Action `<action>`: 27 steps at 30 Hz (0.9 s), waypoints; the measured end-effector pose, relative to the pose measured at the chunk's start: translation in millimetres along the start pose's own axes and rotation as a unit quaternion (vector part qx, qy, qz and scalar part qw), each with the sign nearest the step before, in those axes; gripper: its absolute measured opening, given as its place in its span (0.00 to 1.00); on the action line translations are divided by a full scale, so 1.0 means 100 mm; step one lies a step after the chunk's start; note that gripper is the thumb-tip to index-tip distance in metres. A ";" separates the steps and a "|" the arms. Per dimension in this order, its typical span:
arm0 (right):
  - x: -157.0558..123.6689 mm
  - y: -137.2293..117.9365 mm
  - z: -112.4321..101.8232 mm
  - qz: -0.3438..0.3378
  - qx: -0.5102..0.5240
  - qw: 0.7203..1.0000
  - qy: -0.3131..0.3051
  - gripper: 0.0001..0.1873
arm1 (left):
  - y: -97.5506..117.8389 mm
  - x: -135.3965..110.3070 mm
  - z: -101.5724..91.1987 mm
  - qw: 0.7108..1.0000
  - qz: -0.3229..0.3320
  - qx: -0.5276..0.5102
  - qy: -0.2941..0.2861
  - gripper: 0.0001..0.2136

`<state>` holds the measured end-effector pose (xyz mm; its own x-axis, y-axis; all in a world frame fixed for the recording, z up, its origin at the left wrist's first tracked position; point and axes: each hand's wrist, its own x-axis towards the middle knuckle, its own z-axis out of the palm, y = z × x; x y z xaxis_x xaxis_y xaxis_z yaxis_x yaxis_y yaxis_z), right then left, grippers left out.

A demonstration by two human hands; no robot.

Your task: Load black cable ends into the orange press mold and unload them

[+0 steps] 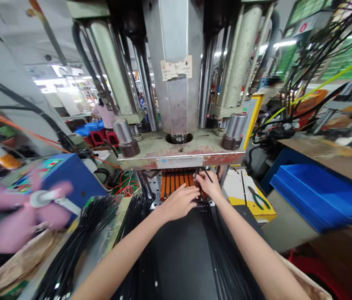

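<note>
Both my hands reach under the rusty plate of a tall press machine. My left hand lies curled over black cables at the front edge of an orange slotted mold. My right hand pinches a thin black cable end over the mold's right side. Black cables trail back from the mold toward me across a dark work surface.
A bundle of black cables lies at the left. A spinning pink fan blurs beside a blue control box. Green-handled pliers rest on a yellow tray at the right. Blue bins stand further right. A person in pink works far behind.
</note>
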<state>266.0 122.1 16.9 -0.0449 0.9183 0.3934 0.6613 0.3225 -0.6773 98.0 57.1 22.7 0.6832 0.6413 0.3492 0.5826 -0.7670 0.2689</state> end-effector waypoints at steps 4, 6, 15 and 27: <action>0.05 -0.05 0.01 0.042 -0.036 0.998 -0.026 0.15 | 0.03 -0.01 0.12 0.988 0.030 0.136 -0.072 0.19; 0.08 -0.08 -0.01 0.056 -0.050 0.996 -0.040 0.11 | 0.08 0.03 0.14 0.982 0.019 0.175 -0.070 0.20; 0.09 -0.07 -0.04 0.057 -0.057 0.994 -0.073 0.14 | 0.14 0.03 0.14 0.981 0.003 0.177 -0.073 0.22; -0.29 0.06 -0.10 0.016 -0.075 0.994 -0.078 0.15 | -0.50 0.89 -0.01 0.962 -0.198 0.062 -0.177 0.21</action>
<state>278.8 94.7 7.5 -0.1295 0.9558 0.2640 0.7682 0.2651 -0.5828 129.5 152.7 40.9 0.4914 0.8661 -0.0916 0.8610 -0.4673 0.2006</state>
